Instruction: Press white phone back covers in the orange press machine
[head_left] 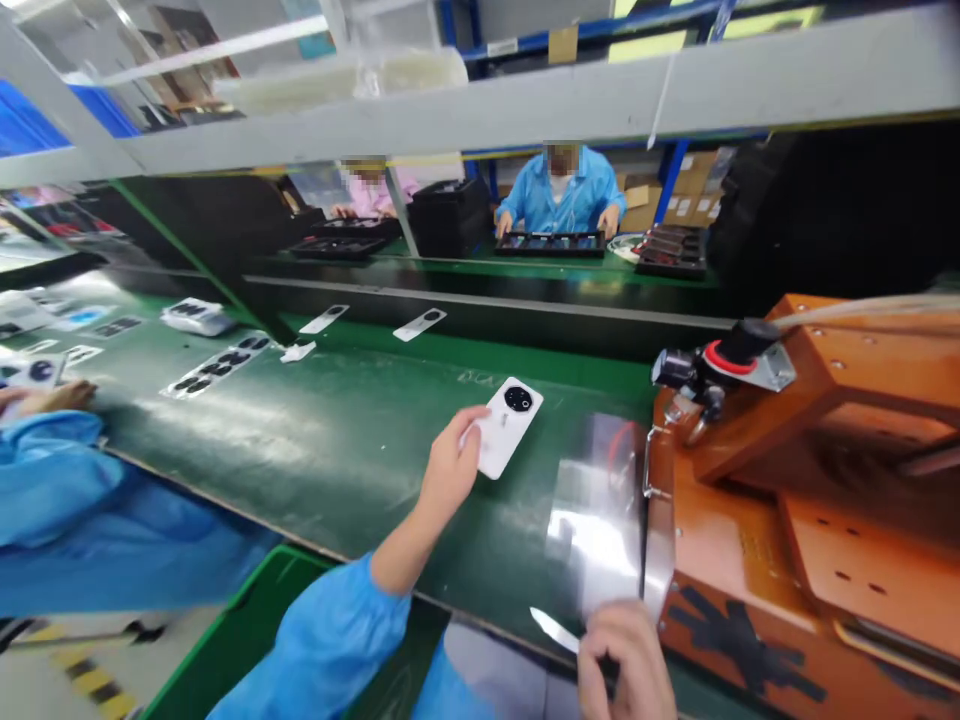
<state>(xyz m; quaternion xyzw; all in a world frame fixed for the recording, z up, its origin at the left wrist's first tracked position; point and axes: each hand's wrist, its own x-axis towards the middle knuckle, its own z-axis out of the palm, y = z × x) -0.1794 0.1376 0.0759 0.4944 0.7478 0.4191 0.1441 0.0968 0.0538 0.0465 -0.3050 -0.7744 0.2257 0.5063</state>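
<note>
Specifically, your left hand [452, 462] pinched a white phone panel [511, 435] over the green surface [352, 450]; your right hand [627, 655] held a pale, pointed tool [555, 631].

The pale blade's [553, 630] rear end is hidden inside the right hand [628, 652], which the bottom edge cuts off. The left hand [450, 465] covers part of the white panel [511, 432], its lettering too small to read. The right edge crops the orange machine [727, 540]; 2 people opposite [559, 200] show no legs.
</note>
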